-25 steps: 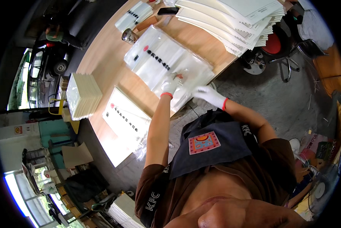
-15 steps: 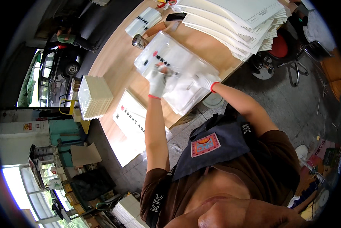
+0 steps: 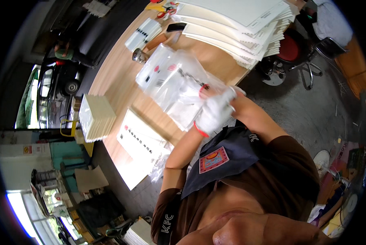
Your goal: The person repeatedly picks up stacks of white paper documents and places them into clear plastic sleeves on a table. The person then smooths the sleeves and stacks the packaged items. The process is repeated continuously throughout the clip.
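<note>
Clear bags [image 3: 157, 76] seem to be handled under the right hand [image 3: 190, 91], near the left hand [image 3: 214, 111]. The fingers' gap and hold cannot be told; a soft touch seems needed next.

Ref = bag stack [image 3: 165, 78] on the table [image 3: 119, 85]. Left of it: open lane of bare wood, bounded by cream block [image 3: 96, 117] farther left and printed sheets [image 3: 139, 141] near-left; narrower gap between those sheets and the stack. Far-left side: tight, metal can [image 3: 139, 56] just beside it, brown block [image 3: 155, 42] behind the can. Far-right: bare strip up to fanned paper pile [image 3: 232, 24]. Near-right: blocked, left hand [image 3: 215, 109] and right hand [image 3: 189, 87] overlap there, both forearms in the way.
</note>
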`<state>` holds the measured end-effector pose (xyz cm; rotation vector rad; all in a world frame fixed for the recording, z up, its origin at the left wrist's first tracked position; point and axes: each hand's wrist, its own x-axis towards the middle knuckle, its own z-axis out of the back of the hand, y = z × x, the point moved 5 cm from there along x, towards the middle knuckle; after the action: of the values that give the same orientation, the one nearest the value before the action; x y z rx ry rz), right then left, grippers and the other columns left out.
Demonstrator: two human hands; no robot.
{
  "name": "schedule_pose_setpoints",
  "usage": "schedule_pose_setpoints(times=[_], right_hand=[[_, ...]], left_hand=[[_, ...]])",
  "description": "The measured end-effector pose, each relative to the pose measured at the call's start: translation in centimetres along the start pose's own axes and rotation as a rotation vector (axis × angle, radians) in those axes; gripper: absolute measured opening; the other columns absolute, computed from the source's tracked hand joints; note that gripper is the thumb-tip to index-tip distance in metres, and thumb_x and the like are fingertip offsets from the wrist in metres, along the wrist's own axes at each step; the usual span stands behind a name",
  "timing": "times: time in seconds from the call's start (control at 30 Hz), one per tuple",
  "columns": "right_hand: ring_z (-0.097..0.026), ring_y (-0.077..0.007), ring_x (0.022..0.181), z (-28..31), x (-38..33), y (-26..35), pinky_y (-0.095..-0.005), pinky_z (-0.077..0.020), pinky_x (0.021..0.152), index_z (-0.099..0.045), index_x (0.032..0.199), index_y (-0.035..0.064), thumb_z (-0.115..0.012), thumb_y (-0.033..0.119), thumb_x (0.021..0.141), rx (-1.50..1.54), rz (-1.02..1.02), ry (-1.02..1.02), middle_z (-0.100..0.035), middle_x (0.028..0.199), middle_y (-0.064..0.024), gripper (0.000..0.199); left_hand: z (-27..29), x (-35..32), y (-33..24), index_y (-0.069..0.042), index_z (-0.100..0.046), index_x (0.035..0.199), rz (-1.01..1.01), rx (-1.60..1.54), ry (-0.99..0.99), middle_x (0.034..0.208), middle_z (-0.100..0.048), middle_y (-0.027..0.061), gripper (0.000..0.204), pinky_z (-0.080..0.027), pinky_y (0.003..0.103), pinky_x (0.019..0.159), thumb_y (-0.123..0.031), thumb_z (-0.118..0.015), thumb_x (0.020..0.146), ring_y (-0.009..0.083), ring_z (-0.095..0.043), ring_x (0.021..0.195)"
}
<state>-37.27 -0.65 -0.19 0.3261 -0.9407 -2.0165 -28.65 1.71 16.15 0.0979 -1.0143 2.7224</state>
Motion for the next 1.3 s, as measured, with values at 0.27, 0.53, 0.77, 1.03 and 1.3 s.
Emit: schedule_pose_setpoints(times=[0.27,0.53,0.77,1.03,1.3], right_hand=[[-0.065,-0.0206,0.077,12.4,-3.6,5.7,-0.0346,-0.0521,0.073,-0.065,0.104,0.0082,-0.056,0.013,0.081,0.029,-0.013,0.078,-0.068,0.088,-0.0081,0.025],[-0.059,-0.0192,0.097,30.8,-6.1,3.1,-0.0329,-0.0466,0.086,-0.06,0.107,0.0145,-0.053,0.016,0.084,-0.933,0.304,-0.546,-0.064,0.102,-0.0023,0.025],[-0.061,-0.022,0.089,33.5,-4.0,2.5,-0.0355,-0.0495,0.077,-0.061,0.105,0.01,-0.056,0.021,0.082,-1.01,0.505,-0.333,-0.065,0.096,-0.0045,0.026],[-0.06,-0.0249,0.07,26.7,-9.4,13.4,-0.0372,-0.0469,0.064,-0.063,0.099,0.0117,-0.063,0.035,0.076,-0.679,0.648,-0.257,-0.059,0.072,-0.004,0.033],[-0.05,-0.0144,0.113,27.2,-7.8,2.1,-0.0291,-0.0417,0.096,-0.044,0.133,0.0023,-0.055,0.019,0.091,0.712,0.105,-0.247,-0.054,0.123,-0.0095,0.046]], left_hand=[[0.3,2.0,6.9,-0.007,-0.062,0.103,0.179,-0.057,-0.34,0.084,-0.062,0.0158,0.02,-0.049,0.033,0.064,-0.005,-0.057,0.084,0.0223,-0.063,0.073],[2.3,7.2,7.2,-0.002,-0.054,0.108,0.197,-0.698,-0.328,0.104,-0.064,0.0075,0.018,-0.046,0.021,0.053,-0.013,-0.051,0.094,0.0059,-0.053,0.059],[2.5,10.9,5.1,-0.002,-0.053,0.11,0.106,-0.802,-0.151,0.116,-0.061,0.0122,0.026,-0.05,0.026,0.065,-0.021,-0.054,0.093,0.0106,-0.059,0.071],[3.0,12.4,7.7,-0.008,-0.057,0.1,0.577,-1.328,-0.313,0.087,-0.062,0.0079,0.021,-0.051,0.033,0.062,-0.023,-0.05,0.089,0.0165,-0.061,0.069],[13.9,3.3,8.8,-0.003,-0.054,0.121,0.536,-0.808,-0.108,0.095,-0.064,0.0097,0.043,-0.049,0.023,0.064,-0.004,-0.052,0.078,0.0153,-0.062,0.074]])
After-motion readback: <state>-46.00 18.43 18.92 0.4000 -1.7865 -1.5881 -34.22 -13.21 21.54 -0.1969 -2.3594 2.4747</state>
